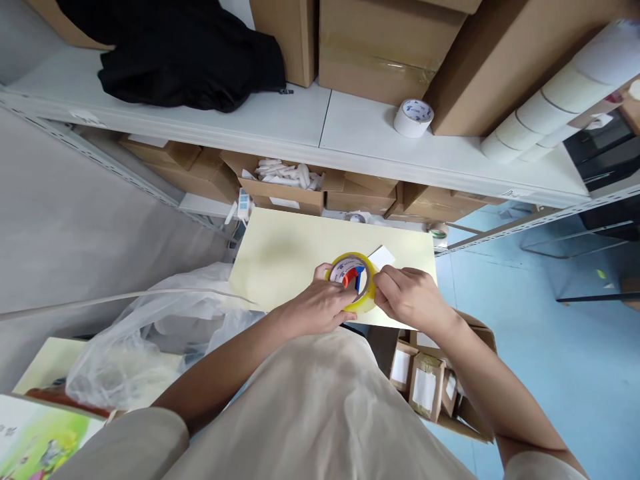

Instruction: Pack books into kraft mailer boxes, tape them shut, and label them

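Left hand (325,305) has a solid grasp on a fat roll of tape (371,288), some of its fingers hooked into the hole. The right hand (407,293) has its fingers bunched up against the roll's right edge, but I can't tell if they've actually pinched anything there.

All this is just above the near right part of a cream tabletop (280,260), with a white card (382,257) lying just beyond the roll. Across the far side runs a pale grey shelf (280,127): black garment (195,60) on the left, a white roll (413,119) right of the middle, big cardboard boxes behind. More cartons sit underneath, one full of white bits (290,177). Floor on the right is light blue, and near right there's a box packed with smaller boxes (425,387). Crumpled clear plastic (135,353) on the left.

The tape itself is see-through yellowish, wound thick on a pale printed core, tilted so you look into the hole. Something red and blue shows in there, too covered to make out.
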Demonstrator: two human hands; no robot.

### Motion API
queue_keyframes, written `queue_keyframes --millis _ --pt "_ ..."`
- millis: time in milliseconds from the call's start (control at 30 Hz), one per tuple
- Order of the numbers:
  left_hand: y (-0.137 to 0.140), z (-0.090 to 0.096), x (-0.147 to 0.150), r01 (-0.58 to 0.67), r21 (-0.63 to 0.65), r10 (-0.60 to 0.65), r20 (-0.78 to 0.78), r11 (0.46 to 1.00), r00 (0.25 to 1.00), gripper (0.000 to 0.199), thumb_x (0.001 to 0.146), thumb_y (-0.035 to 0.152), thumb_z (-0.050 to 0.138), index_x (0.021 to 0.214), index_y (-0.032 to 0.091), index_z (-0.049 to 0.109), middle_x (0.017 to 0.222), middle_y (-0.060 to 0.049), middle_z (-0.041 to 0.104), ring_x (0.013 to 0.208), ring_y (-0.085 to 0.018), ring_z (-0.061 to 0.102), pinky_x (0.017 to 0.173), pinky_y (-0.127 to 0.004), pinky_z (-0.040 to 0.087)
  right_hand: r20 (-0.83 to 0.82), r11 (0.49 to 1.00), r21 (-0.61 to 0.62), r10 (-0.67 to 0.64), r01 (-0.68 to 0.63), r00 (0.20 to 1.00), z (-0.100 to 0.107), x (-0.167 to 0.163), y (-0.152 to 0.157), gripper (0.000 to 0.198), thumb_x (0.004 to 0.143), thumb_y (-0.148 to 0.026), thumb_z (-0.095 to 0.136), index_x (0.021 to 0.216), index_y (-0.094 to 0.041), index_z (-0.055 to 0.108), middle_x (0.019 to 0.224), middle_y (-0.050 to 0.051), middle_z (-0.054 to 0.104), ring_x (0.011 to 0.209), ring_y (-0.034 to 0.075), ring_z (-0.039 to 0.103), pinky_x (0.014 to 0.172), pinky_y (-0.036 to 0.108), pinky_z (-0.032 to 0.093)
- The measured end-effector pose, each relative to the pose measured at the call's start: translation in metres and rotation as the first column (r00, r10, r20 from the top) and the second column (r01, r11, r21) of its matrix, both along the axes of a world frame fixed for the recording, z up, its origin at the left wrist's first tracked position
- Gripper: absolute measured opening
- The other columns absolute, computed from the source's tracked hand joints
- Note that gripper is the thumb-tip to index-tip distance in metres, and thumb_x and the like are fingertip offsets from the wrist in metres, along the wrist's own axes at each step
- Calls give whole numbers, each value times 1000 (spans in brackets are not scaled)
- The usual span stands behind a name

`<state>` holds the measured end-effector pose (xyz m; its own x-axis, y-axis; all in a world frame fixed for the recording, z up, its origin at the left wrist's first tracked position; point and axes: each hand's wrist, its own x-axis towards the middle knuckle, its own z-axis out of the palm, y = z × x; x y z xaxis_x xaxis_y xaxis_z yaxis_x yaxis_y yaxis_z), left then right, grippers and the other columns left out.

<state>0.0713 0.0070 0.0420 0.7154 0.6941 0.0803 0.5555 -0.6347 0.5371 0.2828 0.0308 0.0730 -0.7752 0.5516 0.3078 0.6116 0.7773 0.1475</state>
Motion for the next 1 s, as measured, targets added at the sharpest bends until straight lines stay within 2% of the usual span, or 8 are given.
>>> queue_keyframes --millis 133,267,400,500,633,833,900,1000 --pt "-1 -1 -3 16 -47 -12 91 999 996 18 89 31 50 77 18 51 68 2 62 70 -16 60 96 -39 28 -95 997 -75 19 -26 995 -6 4 -2 11 85 -15 43 80 -17 53 66 0 54 52 12 44 48 26 26" --pt "0 -1 -6 -6 -102 24 174 995 984 20 86 35 56 76 18 52 70 2 63 71 -15 59 95 -35 32 -246 982 -168 40 -83 968 -10 9 -5 10 88 -14 42 86 -18 51 73 2 57 62 13 53 52 23 38" --pt "2 1 -11 4 -118 18 188 993 982 18 85 33 58 76 19 53 72 3 65 71 -15 59 96 -34 31 -401 953 -294 -52 -75 915 -8 12 -10 16 91 -21 47 106 -18 53 93 9 64 83 16 62 62 26 50" --pt "3 5 -13 26 -133 -4 162 991 987 17 85 33 58 77 19 53 72 2 65 72 -15 60 97 -35 29 -416 950 -310 -110 -28 903 -2 7 -15 20 92 -25 51 110 -20 57 98 9 66 87 17 63 71 29 53" --pt "2 8 -13 46 -110 -34 108 993 994 13 88 29 52 80 18 53 73 1 65 71 -15 60 97 -38 27 -372 959 -269 -186 86 910 6 -3 -22 16 92 -17 49 96 -20 64 86 5 69 78 15 63 67 26 49" --pt "2 9 -12 52 -98 -45 68 994 997 16 89 30 49 79 18 52 73 1 65 70 -15 59 95 -39 29 -89 968 -124 -231 219 969 4 -8 -24 18 90 -13 43 87 -16 60 78 5 63 61 13 54 48 26 30" --pt "2 10 -12 43 -107 -36 71 993 997 17 88 31 51 77 18 52 72 1 64 69 -15 58 93 -38 29 -59 972 -139 -200 191 978 2 -6 -21 18 90 -13 41 88 -16 59 78 4 61 56 12 51 45 26 26" --pt "3 11 -12 50 -93 -43 77 994 996 18 87 32 53 75 19 51 71 2 63 68 -15 58 92 -36 30 -158 955 -246 -210 168 965 2 -3 -19 16 92 -17 42 88 -17 58 80 3 62 58 11 54 44 24 28"
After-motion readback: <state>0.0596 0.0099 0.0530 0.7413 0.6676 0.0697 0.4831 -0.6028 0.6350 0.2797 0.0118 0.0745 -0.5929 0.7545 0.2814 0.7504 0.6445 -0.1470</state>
